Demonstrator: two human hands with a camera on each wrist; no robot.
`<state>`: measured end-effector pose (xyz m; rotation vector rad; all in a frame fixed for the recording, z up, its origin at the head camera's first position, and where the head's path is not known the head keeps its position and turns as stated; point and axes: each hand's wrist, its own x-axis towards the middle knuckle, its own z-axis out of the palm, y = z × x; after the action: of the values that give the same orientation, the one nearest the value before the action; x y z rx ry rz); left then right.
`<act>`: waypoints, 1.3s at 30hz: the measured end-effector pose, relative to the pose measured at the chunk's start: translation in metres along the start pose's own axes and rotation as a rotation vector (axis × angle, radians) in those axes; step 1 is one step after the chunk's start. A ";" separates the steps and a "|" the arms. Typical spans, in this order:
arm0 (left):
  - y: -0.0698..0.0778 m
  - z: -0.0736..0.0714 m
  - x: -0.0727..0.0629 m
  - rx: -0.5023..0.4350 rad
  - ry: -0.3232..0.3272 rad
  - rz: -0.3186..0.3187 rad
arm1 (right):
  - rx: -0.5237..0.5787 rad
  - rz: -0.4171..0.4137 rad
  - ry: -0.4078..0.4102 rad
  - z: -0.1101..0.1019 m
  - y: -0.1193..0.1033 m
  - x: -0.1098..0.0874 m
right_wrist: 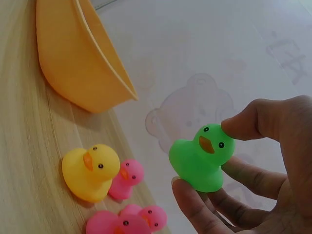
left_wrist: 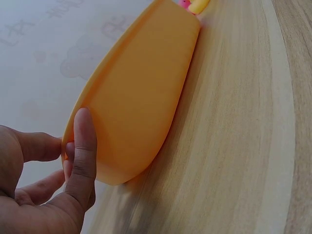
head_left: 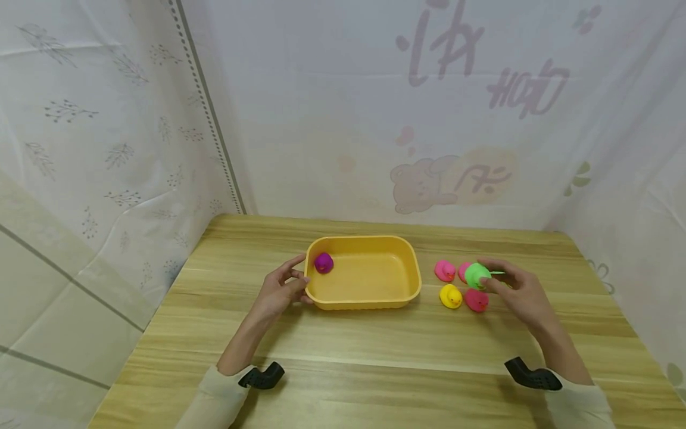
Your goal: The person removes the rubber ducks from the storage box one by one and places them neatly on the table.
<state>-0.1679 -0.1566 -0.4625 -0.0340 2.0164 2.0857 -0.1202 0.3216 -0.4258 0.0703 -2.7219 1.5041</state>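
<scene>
My left hand (head_left: 278, 290) grips the left end of a yellow plastic basin (head_left: 370, 302), thumb against the outer wall and fingers at the rim in the left wrist view. A purple rubber duck (head_left: 324, 263) sits inside, at the basin's left end. To the basin's right, my right hand (head_left: 514, 289) holds a green rubber duck (right_wrist: 202, 161) between thumb and fingers, raised over the other ducks. Below and around it are a yellow duck (head_left: 451, 296), a deep pink duck (head_left: 476, 300) and two pink ducks, one (head_left: 445, 271) in plain view, the other (head_left: 464, 271) partly hidden.
Everything rests on a wood-grain table (head_left: 343, 369). A pale printed curtain (head_left: 321, 119) hangs behind its back edge, with more cloth at both sides. Black wrist mounts (head_left: 262, 376) sit on both forearms.
</scene>
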 end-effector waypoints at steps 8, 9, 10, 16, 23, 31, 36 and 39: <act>-0.001 0.000 0.000 0.006 -0.003 0.003 | -0.023 0.005 0.030 -0.013 0.019 -0.004; -0.001 0.000 0.000 0.007 -0.003 0.004 | -0.009 0.000 0.030 -0.014 0.022 -0.004; -0.001 0.000 0.000 0.006 -0.006 0.005 | 0.007 -0.006 0.030 -0.015 0.025 -0.004; 0.000 -0.001 0.000 0.011 -0.010 0.005 | 0.044 0.013 0.033 -0.023 0.044 -0.008; -0.001 -0.001 -0.001 0.011 -0.013 0.010 | -0.027 0.083 0.013 -0.029 0.060 -0.012; -0.002 -0.001 0.000 0.006 -0.016 0.013 | -0.036 0.148 -0.031 -0.027 0.071 -0.014; -0.001 -0.001 0.000 0.005 -0.007 0.009 | -0.067 0.159 -0.042 -0.026 0.074 -0.015; -0.001 0.000 -0.001 0.001 -0.002 0.003 | -0.113 0.177 -0.040 -0.026 0.074 -0.015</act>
<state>-0.1672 -0.1570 -0.4632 -0.0282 2.0179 2.0857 -0.1091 0.3833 -0.4751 -0.1487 -2.9068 1.3969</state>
